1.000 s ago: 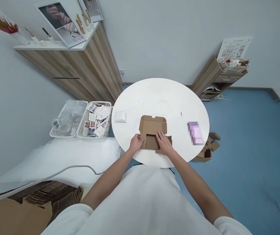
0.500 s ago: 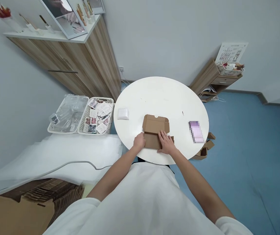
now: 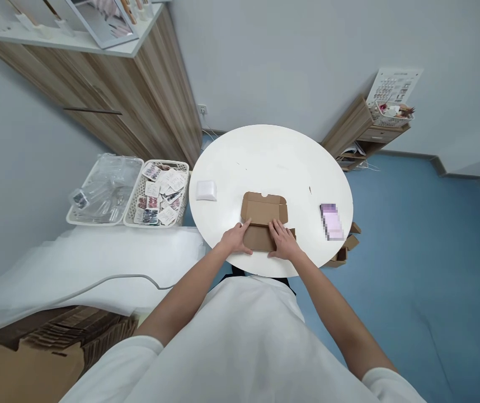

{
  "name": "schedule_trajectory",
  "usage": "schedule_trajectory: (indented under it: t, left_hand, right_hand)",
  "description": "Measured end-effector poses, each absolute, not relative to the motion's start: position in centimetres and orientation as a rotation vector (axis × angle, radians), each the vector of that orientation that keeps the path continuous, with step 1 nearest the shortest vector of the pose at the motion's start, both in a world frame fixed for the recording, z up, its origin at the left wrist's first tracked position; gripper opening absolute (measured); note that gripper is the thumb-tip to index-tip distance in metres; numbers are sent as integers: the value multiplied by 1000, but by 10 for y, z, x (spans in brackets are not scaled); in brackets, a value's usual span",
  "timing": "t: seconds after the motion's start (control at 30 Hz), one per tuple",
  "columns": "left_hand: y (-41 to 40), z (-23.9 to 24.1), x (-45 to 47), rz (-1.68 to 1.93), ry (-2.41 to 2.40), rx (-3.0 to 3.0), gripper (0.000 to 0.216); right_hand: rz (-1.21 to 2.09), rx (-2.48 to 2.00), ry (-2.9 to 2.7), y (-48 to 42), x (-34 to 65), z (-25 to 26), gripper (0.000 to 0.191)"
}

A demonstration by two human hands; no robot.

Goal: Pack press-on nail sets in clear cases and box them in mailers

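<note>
A flat brown cardboard box blank (image 3: 263, 210) lies partly folded on the round white table (image 3: 271, 162), near its front edge. My left hand (image 3: 235, 239) rests at the blank's left side, fingers stretched along the folded-up flap. My right hand (image 3: 284, 242) lies flat on the blank's near right part, fingers spread and pressing down. Neither hand grips anything; both touch the cardboard.
A small white packet (image 3: 206, 190) lies on the table's left, a pink item (image 3: 331, 220) on its right. Two white baskets (image 3: 156, 193) stand at the left, on a white covered surface. Cardboard pieces (image 3: 344, 249) lie on the blue floor. Flat cartons (image 3: 55, 336) are stacked lower left.
My left hand has shifted from pinching the blank's left edge to lying open along the flap. The view has tilted slightly; the right hand stays pressed on the cardboard.
</note>
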State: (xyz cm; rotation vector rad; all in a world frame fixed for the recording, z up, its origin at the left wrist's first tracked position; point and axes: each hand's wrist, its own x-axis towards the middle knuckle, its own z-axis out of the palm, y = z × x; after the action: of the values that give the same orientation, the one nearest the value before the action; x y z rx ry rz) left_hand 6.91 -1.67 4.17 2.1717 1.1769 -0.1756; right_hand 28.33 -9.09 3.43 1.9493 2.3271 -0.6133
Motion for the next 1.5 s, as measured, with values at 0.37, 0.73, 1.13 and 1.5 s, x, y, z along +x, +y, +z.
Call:
schedule_trajectory:
  t: [0.37, 0.73, 1.13, 1.5]
  left_hand:
    - [-19, 43, 86, -238, 1179, 2114, 119]
    - [-26, 42, 105, -228, 1239, 2030, 121]
    - [-34, 31, 112, -47, 1222, 1916, 117]
    - [-55, 26, 110, 70, 1232, 1862, 102]
  right_hand:
    - [-1693, 2992, 1435, -137, 330, 24, 74]
    - [-1610, 2778, 1840, -116, 323, 38, 55]
    - [-1301, 2967, 1447, -95, 329, 11, 15]
    - [-1046, 2992, 1481, -93, 320, 6, 17]
